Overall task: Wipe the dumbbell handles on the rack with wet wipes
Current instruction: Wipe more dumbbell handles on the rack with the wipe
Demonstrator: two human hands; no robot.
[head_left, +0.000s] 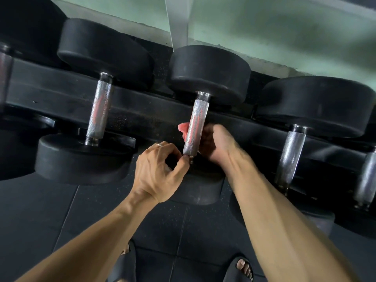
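Right hand [215, 143] fingers hidden behind the middle dumbbell handle [194, 127], seemingly curled on a pink wipe [183, 128], left hand [156, 169] fingertips pinching the handle's lower end, near weight head mostly covered, open floor [50, 210] below

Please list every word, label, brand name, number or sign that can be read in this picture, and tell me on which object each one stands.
None can be read.
The black rubber dumbbell heads show plain faces, with no weight numbers or brand.
The knurled silver metal handles carry only red streaks, no text.
The black rack rail and the pale green wall bear no label or sign.
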